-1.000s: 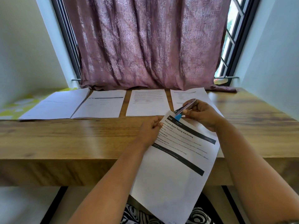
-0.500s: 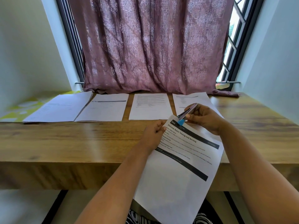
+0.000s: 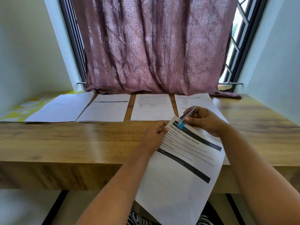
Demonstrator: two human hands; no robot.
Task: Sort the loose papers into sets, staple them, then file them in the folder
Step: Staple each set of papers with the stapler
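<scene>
A printed paper set (image 3: 181, 172) with black bars hangs over the table's front edge, tilted. My left hand (image 3: 155, 137) grips its left edge near the top. My right hand (image 3: 204, 120) holds a small silver stapler with a blue tip (image 3: 186, 116), whose jaw sits over the set's top left corner. Several other paper sets lie in a row at the back: one far left (image 3: 60, 108), one beside it (image 3: 105, 109), a text page in the middle (image 3: 152, 108), and one (image 3: 191, 99) partly under my right hand. No folder is visible.
The wooden table (image 3: 65, 143) runs across the view. A mauve curtain (image 3: 154, 46) hangs behind the papers over a window. A yellow patterned cloth (image 3: 17, 111) lies at the far left. Walls close in on both sides.
The stapler's blue tip has slid a little further onto the set's top corner. The view has tilted slightly. Both hands keep their holds.
</scene>
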